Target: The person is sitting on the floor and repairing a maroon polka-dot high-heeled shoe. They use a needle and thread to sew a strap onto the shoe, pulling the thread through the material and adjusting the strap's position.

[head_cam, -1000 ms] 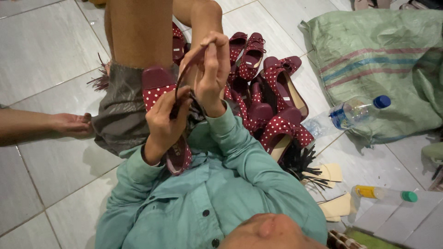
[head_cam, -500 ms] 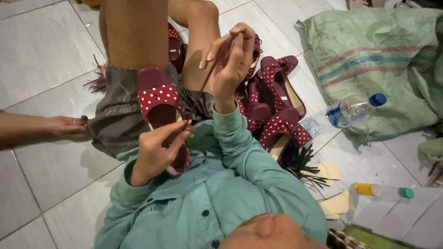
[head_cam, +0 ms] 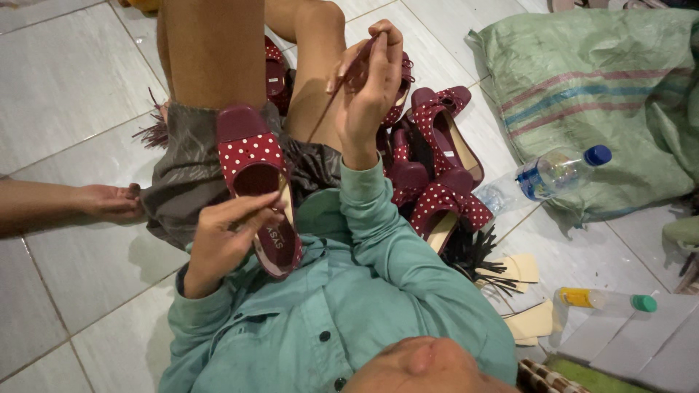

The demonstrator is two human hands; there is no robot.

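Maroon leather with white polka dots covers the shoe point(head_cam: 256, 191) that lies on the person's lap in the head view, toe pointing away from the body, heel end toward the teal shirt point(head_cam: 342, 306). The left hand point(head_cam: 227, 236) rests on the shoe's right rim near the insole, thumb and forefinger pinched together on the near end of a thin dark thread point(head_cam: 320, 120); whether a needle sits between them is too small to tell. The thread runs taut, up and to the right, to the right hand point(head_cam: 368, 84), which is raised well above the shoe with its fingers closed on the far end. The two hands are well apart.

Beyond the right hand, on the tiled floor point(head_cam: 65, 87), lies a pile of matching dotted shoes point(head_cam: 437, 175), with a dark fringe of cords point(head_cam: 473, 255) just beside its near end. Toward the floor's right edge a clear plastic bottle with a blue cap point(head_cam: 557, 173) leans against a large green woven sack point(head_cam: 604, 94). Near the lower right corner lie pale insole cut-outs point(head_cam: 520, 273) and a small bottle with a green cap point(head_cam: 604, 299) on grey sheets. At the left edge another person's hand point(head_cam: 109, 202) rests on the floor, touching the grey shorts point(head_cam: 186, 178).
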